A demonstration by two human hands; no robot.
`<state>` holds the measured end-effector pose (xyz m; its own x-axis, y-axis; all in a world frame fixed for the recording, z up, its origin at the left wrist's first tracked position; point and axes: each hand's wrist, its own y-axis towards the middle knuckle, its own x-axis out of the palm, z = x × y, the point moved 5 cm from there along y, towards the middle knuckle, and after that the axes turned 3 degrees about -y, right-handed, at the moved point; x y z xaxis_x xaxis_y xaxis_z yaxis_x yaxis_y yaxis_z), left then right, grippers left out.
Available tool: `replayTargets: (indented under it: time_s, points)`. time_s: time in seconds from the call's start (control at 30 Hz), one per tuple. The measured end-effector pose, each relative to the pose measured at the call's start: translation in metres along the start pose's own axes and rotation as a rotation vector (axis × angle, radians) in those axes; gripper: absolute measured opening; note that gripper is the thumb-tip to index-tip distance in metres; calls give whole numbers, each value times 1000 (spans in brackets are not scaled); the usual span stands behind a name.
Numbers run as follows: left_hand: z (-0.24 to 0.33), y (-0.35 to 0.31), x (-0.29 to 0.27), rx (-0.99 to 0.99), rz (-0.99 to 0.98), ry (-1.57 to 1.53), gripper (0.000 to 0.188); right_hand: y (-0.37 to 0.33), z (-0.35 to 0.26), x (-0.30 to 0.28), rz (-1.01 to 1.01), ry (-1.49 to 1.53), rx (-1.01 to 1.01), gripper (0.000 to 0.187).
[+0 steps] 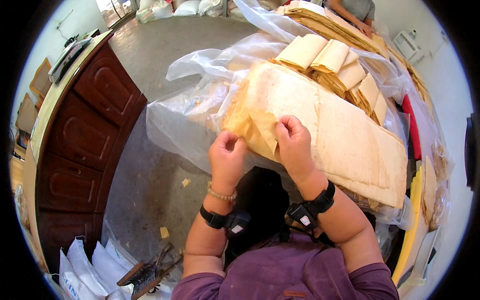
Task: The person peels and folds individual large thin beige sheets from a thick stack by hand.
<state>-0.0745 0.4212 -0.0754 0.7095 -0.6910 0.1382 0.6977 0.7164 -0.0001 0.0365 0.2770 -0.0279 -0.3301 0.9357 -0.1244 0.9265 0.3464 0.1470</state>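
Observation:
A thick stack of large, pale-yellow tofu skin sheets (pixel 345 142) lies slantwise in front of me, its edges ragged. At its near left corner, one thin tofu skin sheet (pixel 262 131) is lifted and partly folded over. My left hand (pixel 226 159) is closed in a pinch at that sheet's left edge. Thumb and fingers of my right hand (pixel 295 147) grip the raised flap a little further right. Both wrists carry black straps with small devices. Beyond the stack's far edge sit several folded sheet bundles (pixel 302 52).
Clear plastic film (pixel 182 117) spreads under and around the stack. A co-worker's hand (pixel 365 29) rests by another sheet pile (pixel 325 24) at the far right. On the left stands a dark wooden counter (pixel 95 135); white sacks (pixel 85 267) and a small stool (pixel 150 275) are below it.

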Motion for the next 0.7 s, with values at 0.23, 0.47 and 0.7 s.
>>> replayTargets:
  time_s: [0.23,0.47,0.7]
  points:
    - [23,4,9,340,113,323,17,-12,-49,33,-104,-570,-325,21]
    - [24,8,6,152,96,464,20,4,-47,13,65,-566,-481,17]
    - [94,-17,43,1012,229,900,16,5,-53,-7,129,-396,-408,17]
